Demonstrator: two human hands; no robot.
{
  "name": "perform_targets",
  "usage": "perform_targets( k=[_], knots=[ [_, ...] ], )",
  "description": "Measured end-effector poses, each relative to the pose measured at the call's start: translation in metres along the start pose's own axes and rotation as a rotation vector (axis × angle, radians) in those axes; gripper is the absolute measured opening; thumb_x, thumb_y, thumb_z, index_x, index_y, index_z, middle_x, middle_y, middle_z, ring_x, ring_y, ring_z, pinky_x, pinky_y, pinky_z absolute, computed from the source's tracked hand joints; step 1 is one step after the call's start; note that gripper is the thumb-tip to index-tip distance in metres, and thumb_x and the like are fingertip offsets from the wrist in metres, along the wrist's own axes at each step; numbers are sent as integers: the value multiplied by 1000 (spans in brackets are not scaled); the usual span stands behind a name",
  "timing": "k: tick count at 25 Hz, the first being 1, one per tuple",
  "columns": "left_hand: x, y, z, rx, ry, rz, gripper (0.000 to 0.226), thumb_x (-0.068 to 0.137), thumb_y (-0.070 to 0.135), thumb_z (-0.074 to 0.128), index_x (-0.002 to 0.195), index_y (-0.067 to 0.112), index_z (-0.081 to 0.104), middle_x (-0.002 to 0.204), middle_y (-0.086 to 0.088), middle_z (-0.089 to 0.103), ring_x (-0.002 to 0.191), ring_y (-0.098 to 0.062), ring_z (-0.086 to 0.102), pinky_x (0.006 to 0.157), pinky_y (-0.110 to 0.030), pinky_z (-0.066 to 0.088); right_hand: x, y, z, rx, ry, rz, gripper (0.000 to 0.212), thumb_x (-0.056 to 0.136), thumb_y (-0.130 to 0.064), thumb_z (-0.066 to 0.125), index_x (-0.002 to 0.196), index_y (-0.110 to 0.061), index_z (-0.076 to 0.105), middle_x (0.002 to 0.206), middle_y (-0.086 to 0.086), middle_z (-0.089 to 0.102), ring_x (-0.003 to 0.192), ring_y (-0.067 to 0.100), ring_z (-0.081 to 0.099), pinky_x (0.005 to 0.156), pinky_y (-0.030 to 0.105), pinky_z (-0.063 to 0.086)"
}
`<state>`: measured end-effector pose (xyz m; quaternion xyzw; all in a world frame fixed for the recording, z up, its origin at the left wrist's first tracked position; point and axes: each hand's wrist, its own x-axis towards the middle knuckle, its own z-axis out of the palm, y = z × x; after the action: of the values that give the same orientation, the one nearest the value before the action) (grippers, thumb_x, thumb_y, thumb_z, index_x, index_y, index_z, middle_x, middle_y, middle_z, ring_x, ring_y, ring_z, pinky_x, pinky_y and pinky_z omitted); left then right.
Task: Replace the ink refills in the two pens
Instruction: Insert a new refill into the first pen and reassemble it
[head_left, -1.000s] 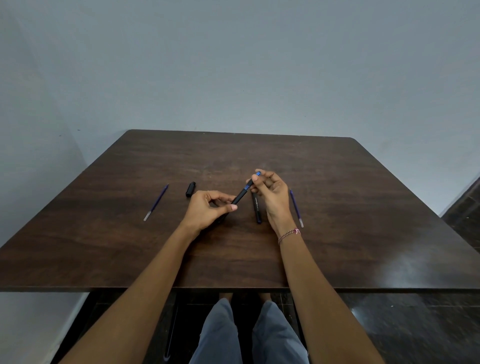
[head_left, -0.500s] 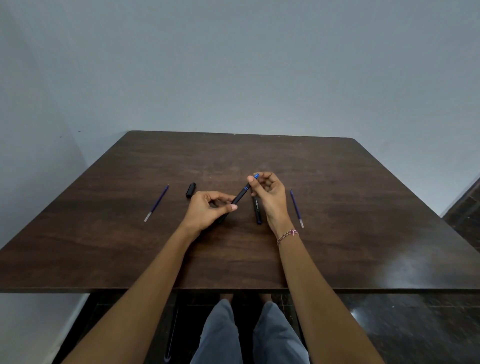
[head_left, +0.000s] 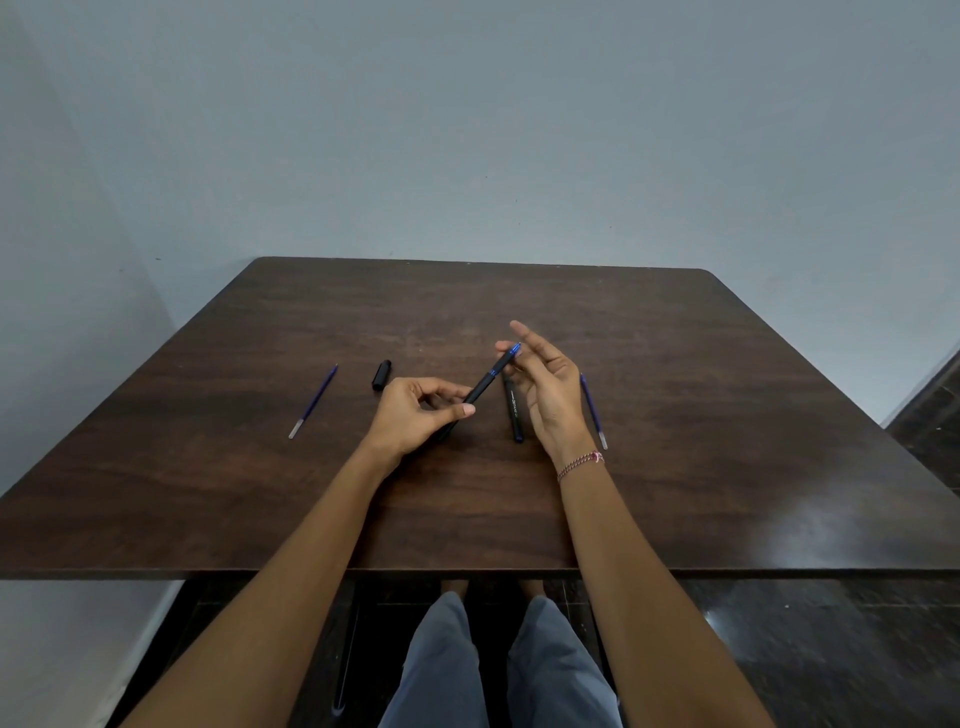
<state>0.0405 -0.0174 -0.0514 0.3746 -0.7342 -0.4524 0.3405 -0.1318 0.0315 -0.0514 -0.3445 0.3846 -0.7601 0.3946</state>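
Observation:
My left hand (head_left: 415, 415) grips a black pen (head_left: 485, 382) by its lower barrel, tilted up to the right, its blue tip end uppermost. My right hand (head_left: 545, 384) is beside that blue tip with fingers spread, thumb and a fingertip touching or nearly touching it. A second black pen (head_left: 513, 413) lies on the table between my hands. One blue refill (head_left: 313, 402) lies to the left. Another blue refill (head_left: 593, 410) lies to the right, partly hidden behind my right hand. A black pen cap (head_left: 381, 374) rests left of my left hand.
The dark wooden table (head_left: 727, 415) stands against a grey wall, its front edge near my lap. Dark floor shows to the right. My knees are under the table edge.
My right hand has opened from a pinch on the pen's blue tip, its fingers now spread and lifted. The left hand and the pen have stayed almost still.

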Motion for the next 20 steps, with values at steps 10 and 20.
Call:
perform_targets(
  k=[10, 20],
  knots=[
    [0, -2, 1, -9, 21, 21, 23, 70, 19, 82, 89, 28, 74, 72, 13, 68, 67, -3, 59, 66, -20, 48, 1, 0, 1, 79, -32, 62, 19, 88, 3, 60, 96, -10, 71, 89, -2, 74, 75, 7, 67, 69, 19, 55],
    [-1, -1, 1, -7, 31, 18, 23, 69, 18, 82, 88, 28, 73, 75, 10, 70, 68, -4, 61, 65, -18, 49, 1, 2, 0, 3, -37, 47, 26, 94, 1, 49, 101, -13, 70, 95, 1, 75, 91, 11, 68, 76, 21, 55]
  ],
)
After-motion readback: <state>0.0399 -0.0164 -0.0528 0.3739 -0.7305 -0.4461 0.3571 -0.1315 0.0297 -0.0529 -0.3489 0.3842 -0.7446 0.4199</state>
